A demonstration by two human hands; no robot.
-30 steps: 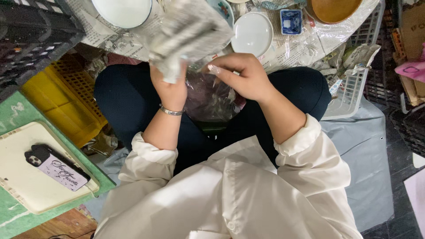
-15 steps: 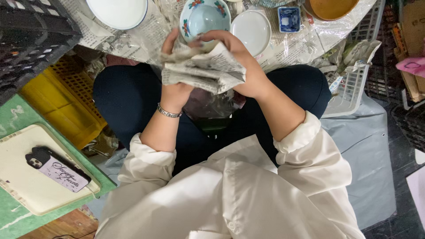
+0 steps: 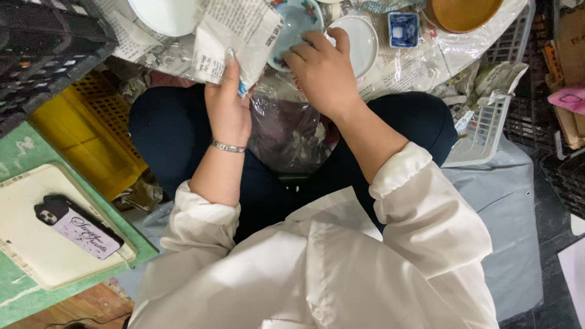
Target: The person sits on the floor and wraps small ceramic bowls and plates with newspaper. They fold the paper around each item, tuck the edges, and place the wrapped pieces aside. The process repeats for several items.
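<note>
Around you sit a black crate and a yellow crate on one side, a white wire basket on the other, grey cloth over dark floor, and even, soft light.

A yellow crate is seen at the left, under a black crate. A phone is laid on a cream tray, itself set on a green board. Farther up, a white plate, a small blue square dish and an ochre bowl are spread over newspaper, with a white basket at the right
</note>
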